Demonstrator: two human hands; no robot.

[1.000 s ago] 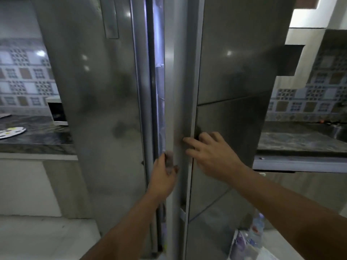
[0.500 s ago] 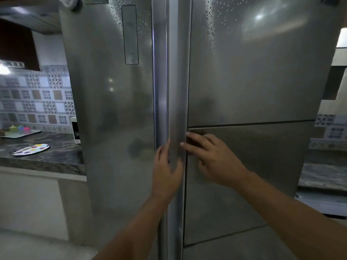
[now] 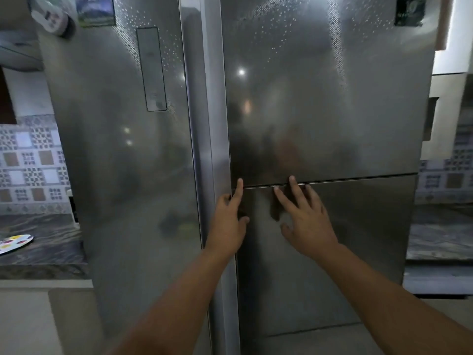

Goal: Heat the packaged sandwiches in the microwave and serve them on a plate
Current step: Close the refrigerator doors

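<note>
Sandwiches aren't in sight anywhere, so I'd guess they're inside the fridge and this is the fetch-them step. Closest in, the left hand and right hand both lie open with fingers spread, gripping nothing, against the right door by the center seam; next move probably needs fingers hooked into that door edge to pull. Farther left, a plate sits on the counter.

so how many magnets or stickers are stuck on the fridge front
3. A round white magnet at the left door's top left corner, a picture magnet just right of it, and a dark sticker at the right door's top right. Others above the frame may be hidden.
</note>
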